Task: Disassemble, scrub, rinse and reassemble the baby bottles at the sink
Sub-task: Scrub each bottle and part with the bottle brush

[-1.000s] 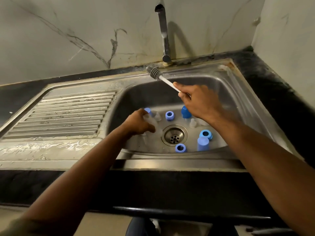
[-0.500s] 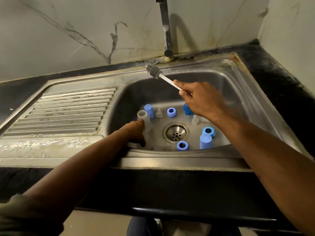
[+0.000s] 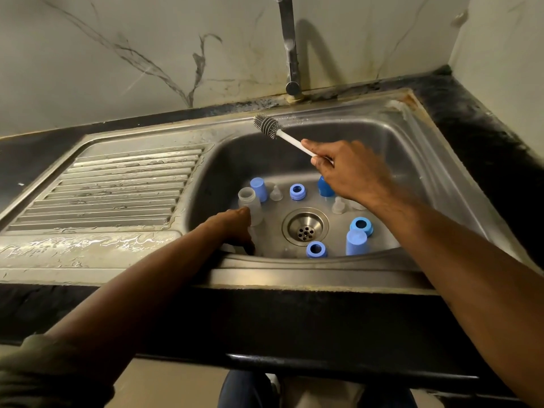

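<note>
Down in the steel sink (image 3: 424,160), my left hand (image 3: 232,228) reaches beside a clear open bottle body (image 3: 250,206) standing at the left; its fingers curl low by the front wall, and what they hold is hidden. My right hand (image 3: 350,172) grips the white handle of a grey bottle brush (image 3: 266,125), bristle head raised toward the back rim. Scattered on the sink floor are blue caps (image 3: 259,189) (image 3: 356,242), blue collar rings (image 3: 297,192) (image 3: 316,249) (image 3: 361,225), and clear teats (image 3: 276,194) (image 3: 338,206). A darker blue part (image 3: 323,187) is half hidden behind my right hand.
The drain (image 3: 305,226) sits mid-basin. A tap (image 3: 290,45) rises at the back, not running. A wet ribbed drainboard (image 3: 112,189) lies to the left. Dark stone counter (image 3: 477,136) and wall close off the right side.
My left hand has drawn back from over the bottle toward the front left of the basin, uncovering the clear bottle. My right hand and brush have barely moved.
</note>
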